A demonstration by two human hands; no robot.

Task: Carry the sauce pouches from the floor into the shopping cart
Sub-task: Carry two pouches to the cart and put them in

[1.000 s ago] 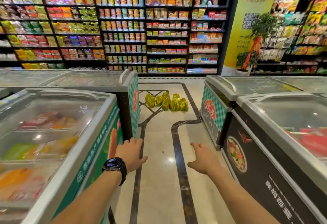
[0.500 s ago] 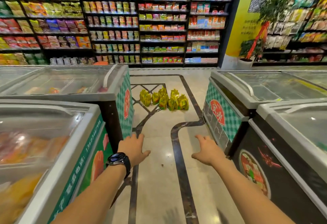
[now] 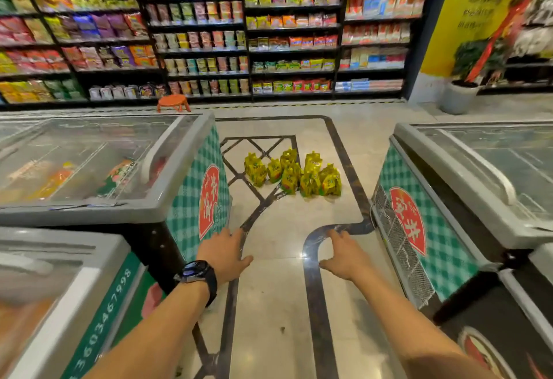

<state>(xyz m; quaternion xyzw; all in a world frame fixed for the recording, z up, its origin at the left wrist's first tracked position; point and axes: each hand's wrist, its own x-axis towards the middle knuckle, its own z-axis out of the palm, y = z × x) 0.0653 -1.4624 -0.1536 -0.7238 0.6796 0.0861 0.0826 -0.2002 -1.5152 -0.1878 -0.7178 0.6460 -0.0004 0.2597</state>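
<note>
Glass-topped freezers (image 3: 89, 163) flank the aisle (image 3: 284, 229); an orange stool (image 3: 174, 101) fronts stocked shelves (image 3: 293, 28), with seemingly a potted plant (image 3: 458, 98) at right.

Yellow sauce pouches (image 3: 294, 173) clustered upright on floor (image 3: 284, 235)

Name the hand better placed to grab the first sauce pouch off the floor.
Right, narrowly. Both hands are open and empty, but the right hand lines up with the nearest sauce pouches, whose front row sits toward its side; the left hand is offset beside the freezer.
</note>
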